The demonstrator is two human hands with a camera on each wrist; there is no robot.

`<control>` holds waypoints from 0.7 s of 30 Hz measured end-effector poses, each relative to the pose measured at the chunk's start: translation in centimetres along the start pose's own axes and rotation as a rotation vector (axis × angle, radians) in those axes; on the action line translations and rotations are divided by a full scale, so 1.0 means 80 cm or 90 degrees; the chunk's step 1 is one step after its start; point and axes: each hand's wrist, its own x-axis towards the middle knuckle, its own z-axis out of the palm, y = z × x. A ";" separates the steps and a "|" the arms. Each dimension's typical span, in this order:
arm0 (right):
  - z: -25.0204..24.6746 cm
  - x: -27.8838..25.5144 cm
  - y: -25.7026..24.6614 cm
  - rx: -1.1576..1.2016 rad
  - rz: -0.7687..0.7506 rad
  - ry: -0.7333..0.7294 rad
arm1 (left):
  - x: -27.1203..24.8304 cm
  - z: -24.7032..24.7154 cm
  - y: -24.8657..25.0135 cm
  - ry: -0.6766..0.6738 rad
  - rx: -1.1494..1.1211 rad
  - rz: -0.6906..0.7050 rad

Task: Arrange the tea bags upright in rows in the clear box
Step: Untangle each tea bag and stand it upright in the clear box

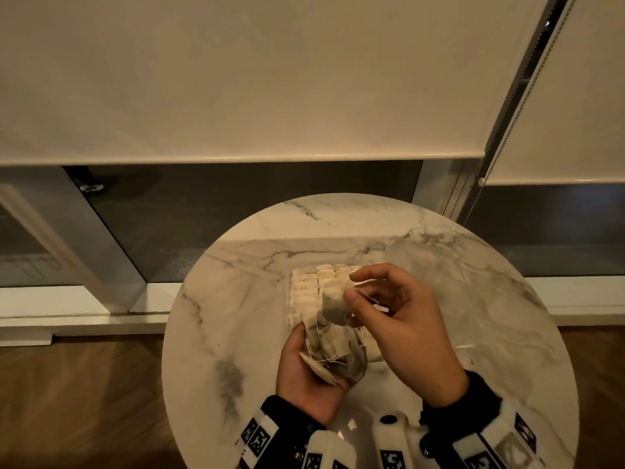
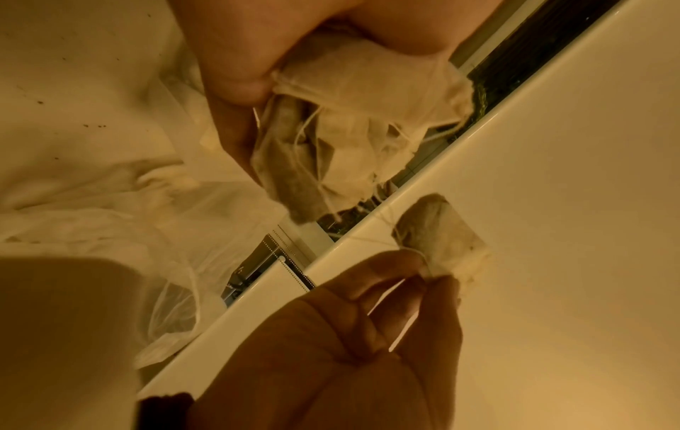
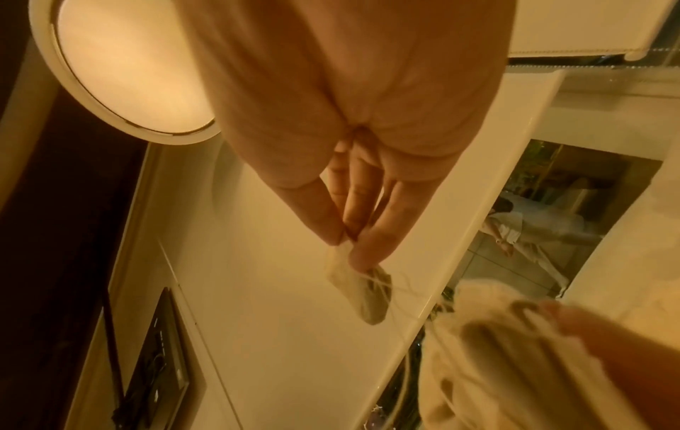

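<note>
2 hands work low over the round white marble-patterned table point(image 1: 236, 333), and each is holding paper. Nearest, the left hand point(image 1: 309, 374) cups a loose bunch of pale tea bags with trailing strings point(image 1: 333, 350), fingers curled around it. Just beyond, the right hand point(image 1: 402, 319) pinches 1 single pale tea bag point(image 1: 333, 308) by its top edge between thumb and fingertips.

Strings from the bunch may snag the single bag, so a pull could drag others out or tear the thin paper. Behind both hands sits the clear box point(image 1: 293, 299), already holding rows of upright bags; a careless push could topple them. Its walls barely show, so the rim is easy to misjudge. Bare tabletop lies on all sides, and the far edge is well apart.
</note>
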 end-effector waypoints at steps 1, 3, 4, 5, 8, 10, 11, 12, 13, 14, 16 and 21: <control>0.001 -0.001 0.000 -0.026 -0.003 -0.002 | -0.001 0.002 -0.001 -0.002 0.014 0.004; 0.003 -0.003 0.000 -0.069 -0.012 0.000 | -0.004 0.006 -0.004 -0.011 0.035 0.004; 0.005 -0.004 0.000 -0.079 -0.017 0.001 | -0.006 0.009 -0.006 -0.013 0.040 0.000; 0.008 -0.004 0.000 -0.083 -0.017 0.001 | -0.007 0.012 -0.008 -0.016 0.040 -0.004; 0.013 -0.005 0.001 -0.096 -0.007 -0.003 | -0.011 0.019 -0.012 -0.025 0.057 -0.011; 0.013 -0.004 -0.001 -0.114 -0.015 -0.006 | -0.012 0.020 -0.013 -0.018 0.055 -0.003; 0.012 -0.003 -0.004 -0.115 -0.021 -0.007 | -0.012 0.022 -0.014 -0.013 0.055 0.003; 0.011 -0.001 -0.008 -0.114 -0.025 -0.011 | -0.013 0.022 -0.014 -0.001 0.058 0.009; 0.009 0.001 -0.013 -0.110 -0.030 -0.018 | -0.012 0.021 -0.014 0.014 0.055 0.014; 0.008 0.003 -0.018 -0.106 -0.035 -0.026 | -0.011 0.020 -0.014 0.032 0.048 0.017; 0.004 0.008 -0.029 -0.105 -0.053 -0.038 | -0.008 0.016 -0.014 0.065 0.031 0.010; -0.004 0.025 -0.054 -0.113 -0.107 -0.062 | -0.002 0.008 -0.013 0.084 0.008 -0.016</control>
